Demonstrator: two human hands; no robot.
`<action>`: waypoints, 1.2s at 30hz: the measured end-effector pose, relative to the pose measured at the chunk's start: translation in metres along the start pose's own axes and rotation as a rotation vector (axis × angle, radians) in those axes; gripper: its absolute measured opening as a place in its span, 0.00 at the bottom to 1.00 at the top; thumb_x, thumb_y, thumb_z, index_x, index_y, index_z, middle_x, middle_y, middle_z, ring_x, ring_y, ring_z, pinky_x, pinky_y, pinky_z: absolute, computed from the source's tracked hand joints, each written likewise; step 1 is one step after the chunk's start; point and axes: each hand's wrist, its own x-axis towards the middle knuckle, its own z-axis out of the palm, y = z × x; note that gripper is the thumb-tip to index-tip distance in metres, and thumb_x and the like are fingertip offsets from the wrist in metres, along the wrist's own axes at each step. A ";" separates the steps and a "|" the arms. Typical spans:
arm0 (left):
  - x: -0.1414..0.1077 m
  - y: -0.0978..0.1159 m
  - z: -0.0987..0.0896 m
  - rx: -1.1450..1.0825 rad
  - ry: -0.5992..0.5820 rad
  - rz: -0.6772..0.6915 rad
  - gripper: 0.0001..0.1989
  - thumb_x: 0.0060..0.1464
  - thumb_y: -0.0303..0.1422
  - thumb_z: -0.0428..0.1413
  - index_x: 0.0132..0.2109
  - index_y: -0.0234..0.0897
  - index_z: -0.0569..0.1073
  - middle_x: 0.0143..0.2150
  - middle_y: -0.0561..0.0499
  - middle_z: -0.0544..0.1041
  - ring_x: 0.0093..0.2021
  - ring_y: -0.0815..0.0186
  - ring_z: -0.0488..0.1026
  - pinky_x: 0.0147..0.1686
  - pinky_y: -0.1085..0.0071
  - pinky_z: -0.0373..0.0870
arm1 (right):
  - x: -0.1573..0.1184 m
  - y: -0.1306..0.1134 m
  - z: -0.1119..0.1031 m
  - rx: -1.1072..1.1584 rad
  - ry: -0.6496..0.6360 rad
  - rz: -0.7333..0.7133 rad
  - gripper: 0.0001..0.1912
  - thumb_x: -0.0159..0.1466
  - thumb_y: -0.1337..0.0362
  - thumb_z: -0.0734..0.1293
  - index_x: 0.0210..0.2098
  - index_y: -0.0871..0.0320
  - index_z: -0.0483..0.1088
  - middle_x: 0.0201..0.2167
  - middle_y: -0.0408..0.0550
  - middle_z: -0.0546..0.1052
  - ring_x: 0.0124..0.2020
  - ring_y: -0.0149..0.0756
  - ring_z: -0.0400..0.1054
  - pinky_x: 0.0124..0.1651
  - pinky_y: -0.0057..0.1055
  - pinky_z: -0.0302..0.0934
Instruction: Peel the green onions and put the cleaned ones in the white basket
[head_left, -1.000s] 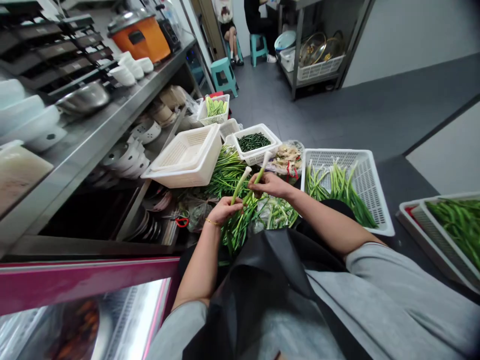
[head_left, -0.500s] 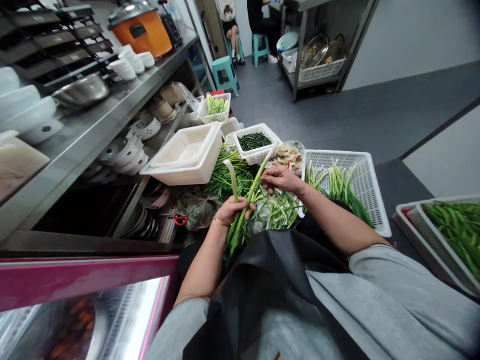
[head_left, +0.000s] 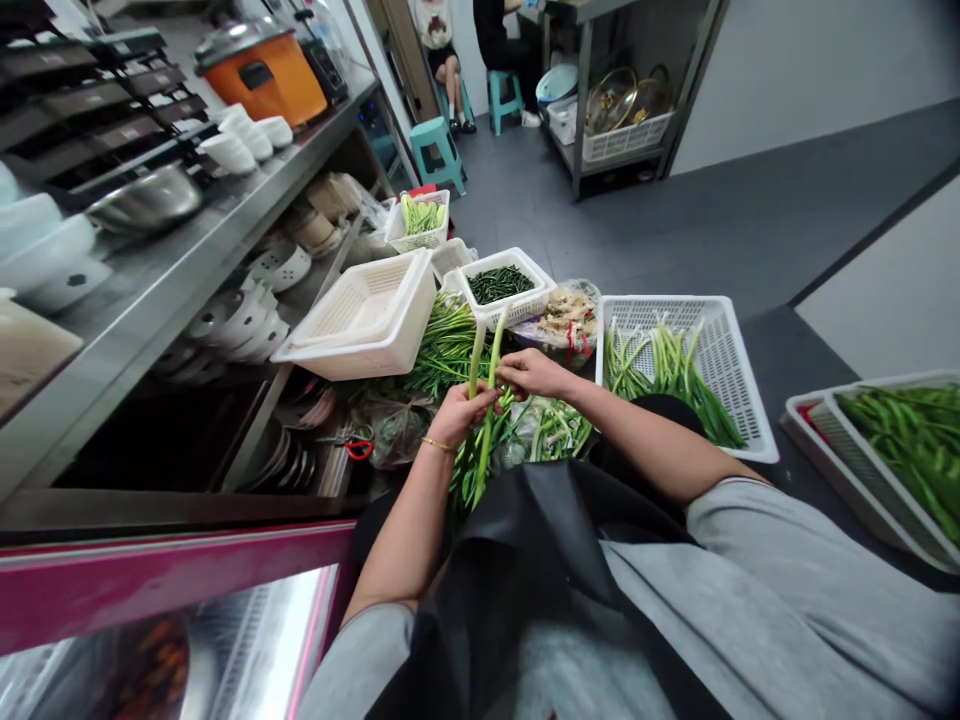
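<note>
My left hand [head_left: 461,410] is closed round the stalks of two long green onions [head_left: 486,432], whose pale ends point up and away from me. Against the right-hand stalk, my right hand [head_left: 531,374] has its fingers pinched together; whether they grip the stalk or a bit of its skin is too small to tell. Loose leaves and trimmings [head_left: 559,430] lie below my right forearm. More greens [head_left: 450,345] are heaped beyond my left hand. On the right, a white basket [head_left: 731,375] holds green onions with white ends.
Nested white baskets [head_left: 356,315] stand left of centre, beside a basket of dark green pods [head_left: 499,285]. Red-handled scissors [head_left: 358,449] lie by the steel shelf [head_left: 172,270]. Green peppers fill a crate [head_left: 900,460] at far right. Two people sit at the back.
The two stalks have come closer together and stand more upright. My right hand has moved nearer my left, against the stalk. The whole view has shifted slightly.
</note>
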 end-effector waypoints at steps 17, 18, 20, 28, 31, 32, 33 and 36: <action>0.015 0.027 -0.059 -0.042 0.060 0.093 0.21 0.46 0.45 0.61 0.38 0.29 0.76 0.24 0.49 0.73 0.21 0.74 0.64 0.20 0.76 0.56 | -0.043 -0.001 -0.088 -0.054 0.129 0.182 0.13 0.53 0.56 0.71 0.32 0.59 0.70 0.16 0.42 0.67 0.16 0.29 0.61 0.18 0.26 0.57; 0.016 0.028 -0.057 -0.041 0.031 0.088 0.22 0.47 0.45 0.60 0.39 0.29 0.76 0.25 0.49 0.74 0.22 0.73 0.65 0.21 0.76 0.58 | -0.029 0.005 -0.080 -0.100 0.121 0.202 0.15 0.52 0.57 0.72 0.36 0.59 0.71 0.18 0.43 0.70 0.17 0.29 0.62 0.19 0.26 0.57; 0.019 0.028 -0.050 -0.033 -0.037 0.057 0.22 0.47 0.45 0.60 0.40 0.28 0.76 0.26 0.48 0.73 0.23 0.71 0.66 0.23 0.75 0.60 | -0.002 0.006 -0.058 -0.114 0.133 0.125 0.23 0.53 0.57 0.72 0.45 0.60 0.70 0.25 0.45 0.73 0.20 0.29 0.66 0.19 0.24 0.58; 0.021 -0.001 -0.043 -0.091 -0.027 -0.035 0.20 0.50 0.45 0.58 0.40 0.30 0.74 0.19 0.55 0.66 0.18 0.74 0.61 0.19 0.76 0.57 | 0.044 -0.020 -0.013 -0.293 0.033 -0.132 0.14 0.61 0.59 0.65 0.25 0.63 0.69 0.14 0.40 0.68 0.15 0.24 0.62 0.21 0.21 0.56; 0.009 -0.004 -0.069 -0.074 0.089 -0.025 0.20 0.50 0.48 0.57 0.36 0.32 0.73 0.17 0.58 0.60 0.15 0.76 0.55 0.15 0.77 0.52 | 0.043 0.001 -0.039 -0.095 0.163 -0.169 0.14 0.62 0.56 0.64 0.29 0.62 0.70 0.16 0.41 0.68 0.16 0.25 0.63 0.22 0.22 0.58; 0.003 -0.003 -0.081 -0.068 0.166 0.024 0.20 0.50 0.49 0.57 0.35 0.33 0.73 0.17 0.58 0.59 0.15 0.76 0.54 0.15 0.77 0.52 | 0.043 0.013 -0.050 -0.029 0.241 -0.165 0.15 0.62 0.55 0.64 0.31 0.62 0.70 0.18 0.41 0.69 0.17 0.25 0.64 0.22 0.23 0.59; -0.003 0.000 -0.094 -0.059 0.262 0.091 0.20 0.51 0.49 0.56 0.35 0.34 0.73 0.17 0.59 0.58 0.16 0.76 0.54 0.15 0.78 0.53 | 0.044 0.027 -0.061 0.001 0.301 -0.132 0.15 0.63 0.54 0.63 0.32 0.61 0.70 0.19 0.42 0.70 0.18 0.26 0.64 0.23 0.24 0.61; -0.024 0.010 -0.135 0.041 0.576 0.291 0.17 0.54 0.47 0.53 0.38 0.36 0.72 0.18 0.58 0.59 0.17 0.74 0.58 0.18 0.77 0.59 | 0.050 0.079 -0.083 -0.279 0.234 0.165 0.12 0.63 0.58 0.63 0.37 0.60 0.72 0.22 0.46 0.73 0.22 0.30 0.68 0.27 0.26 0.63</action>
